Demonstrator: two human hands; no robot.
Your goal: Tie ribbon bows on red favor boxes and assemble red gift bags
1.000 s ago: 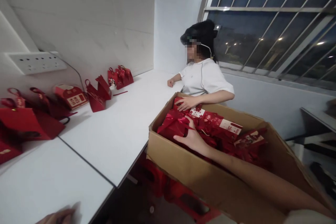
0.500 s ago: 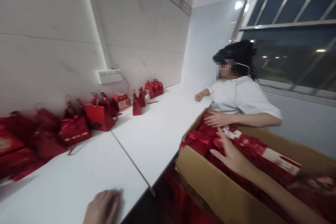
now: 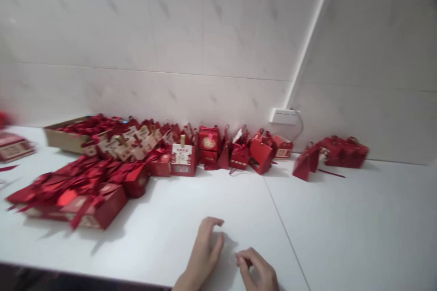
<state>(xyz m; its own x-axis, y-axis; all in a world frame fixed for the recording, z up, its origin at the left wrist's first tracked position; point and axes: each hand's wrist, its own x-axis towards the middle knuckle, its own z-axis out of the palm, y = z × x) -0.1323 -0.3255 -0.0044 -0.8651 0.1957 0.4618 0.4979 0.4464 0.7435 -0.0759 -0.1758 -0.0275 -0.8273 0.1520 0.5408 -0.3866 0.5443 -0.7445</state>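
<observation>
My left hand (image 3: 205,251) is over the white table (image 3: 170,209) near its front edge, thumb and fingers apart and bent, holding nothing. Close to its right is my right hand (image 3: 257,272), its fingers curled in and the thumb against them, with nothing visible in it. The two hands do not touch. Ahead of them stands a red gift box with a white front (image 3: 182,160), in a row of red gift boxes along the wall. To the left lies a group of red boxes with dark red ribbons (image 3: 111,204).
An open cardboard tray (image 3: 56,138) of red ribboned items is at the back left. Another red box (image 3: 15,148) sits at the far left. More red boxes (image 3: 344,152) stand at the right by the wall, below a white power strip (image 3: 284,116). A seam (image 3: 285,227) crosses the table.
My view has swung left, so the large cardboard box and the co-worker are out of sight. My right hand has left that box and is now over the table beside my left.
</observation>
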